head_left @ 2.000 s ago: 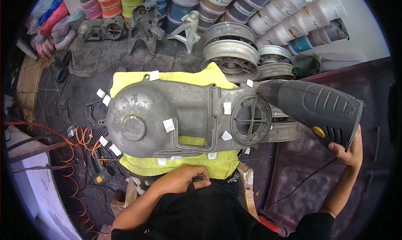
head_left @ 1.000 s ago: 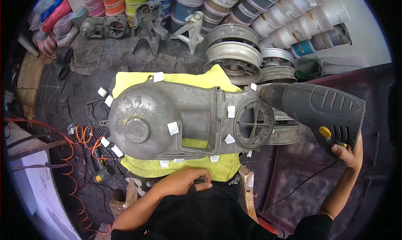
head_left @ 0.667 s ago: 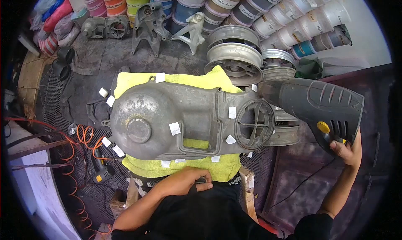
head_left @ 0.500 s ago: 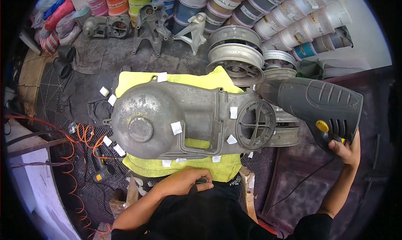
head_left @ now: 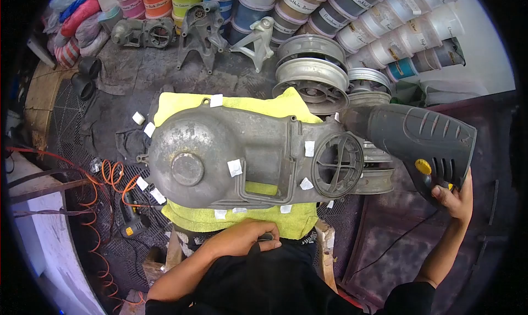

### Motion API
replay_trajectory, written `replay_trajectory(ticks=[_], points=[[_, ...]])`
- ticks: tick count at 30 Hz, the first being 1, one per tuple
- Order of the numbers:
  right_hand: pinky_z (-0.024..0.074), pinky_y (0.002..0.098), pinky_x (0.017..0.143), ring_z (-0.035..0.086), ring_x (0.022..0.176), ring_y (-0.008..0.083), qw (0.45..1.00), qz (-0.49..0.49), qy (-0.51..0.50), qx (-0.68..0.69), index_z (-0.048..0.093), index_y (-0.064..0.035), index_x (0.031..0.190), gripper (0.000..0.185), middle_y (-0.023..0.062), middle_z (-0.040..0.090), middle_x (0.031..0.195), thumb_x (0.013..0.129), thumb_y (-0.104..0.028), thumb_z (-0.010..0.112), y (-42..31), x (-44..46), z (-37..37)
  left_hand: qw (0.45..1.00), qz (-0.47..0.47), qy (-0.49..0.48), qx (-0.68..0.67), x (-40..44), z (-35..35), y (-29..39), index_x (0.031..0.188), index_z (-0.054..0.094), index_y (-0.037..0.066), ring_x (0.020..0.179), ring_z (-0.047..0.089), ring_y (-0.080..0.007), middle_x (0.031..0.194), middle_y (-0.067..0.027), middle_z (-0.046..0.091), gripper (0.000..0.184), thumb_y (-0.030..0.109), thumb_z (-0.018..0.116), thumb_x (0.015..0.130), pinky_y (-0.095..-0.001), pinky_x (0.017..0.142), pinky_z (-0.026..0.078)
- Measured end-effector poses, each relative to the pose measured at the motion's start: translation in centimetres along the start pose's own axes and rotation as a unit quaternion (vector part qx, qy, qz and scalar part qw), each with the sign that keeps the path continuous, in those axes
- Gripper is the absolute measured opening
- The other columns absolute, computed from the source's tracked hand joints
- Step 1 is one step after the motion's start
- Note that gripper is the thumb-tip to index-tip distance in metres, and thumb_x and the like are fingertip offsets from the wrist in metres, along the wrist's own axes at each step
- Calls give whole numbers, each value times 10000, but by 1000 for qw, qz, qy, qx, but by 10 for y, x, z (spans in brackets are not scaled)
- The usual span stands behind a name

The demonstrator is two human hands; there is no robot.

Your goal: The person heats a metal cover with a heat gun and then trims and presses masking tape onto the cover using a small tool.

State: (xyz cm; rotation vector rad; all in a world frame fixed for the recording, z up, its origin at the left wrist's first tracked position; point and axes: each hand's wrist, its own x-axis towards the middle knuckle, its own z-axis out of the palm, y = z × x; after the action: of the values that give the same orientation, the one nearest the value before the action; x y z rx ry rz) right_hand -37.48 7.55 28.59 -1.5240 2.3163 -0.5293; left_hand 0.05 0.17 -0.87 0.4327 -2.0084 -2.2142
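Observation:
A large grey metal cover lies on a yellow-green towel, with small white patches on and around it. My right hand grips the handle of a black heat gun at the right, its thumb beside a yellow button. The gun's nozzle points left, over the cover's right end near the round spoked opening. Below the towel's lower edge, my left hand rests against the black shirt with curled fingers, holding something dark that I cannot make out.
Wheel rims are stacked behind the cover. Metal brackets and a smaller casing stand before labelled tubs. A coiled orange hose and a power tool lie at the left. A dark red panel is at the right.
The view has shifted slightly, so the cover and background sit a little further right. My right hand still holds the heat gun at the cover's right end. My left hand stays about where it was.

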Motion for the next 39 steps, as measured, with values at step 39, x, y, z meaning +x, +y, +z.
replay_trajectory(ticks=[39], points=[[466, 430, 913, 609, 998, 325, 985, -115, -76, -102, 528, 24, 1269, 802, 155, 624, 1135, 673, -363, 900, 38, -79, -33, 1000, 16, 9, 10, -3, 2, -3, 980, 656, 41, 756, 688, -255, 893, -108, 723, 189, 218, 718, 955, -362, 638, 515]])
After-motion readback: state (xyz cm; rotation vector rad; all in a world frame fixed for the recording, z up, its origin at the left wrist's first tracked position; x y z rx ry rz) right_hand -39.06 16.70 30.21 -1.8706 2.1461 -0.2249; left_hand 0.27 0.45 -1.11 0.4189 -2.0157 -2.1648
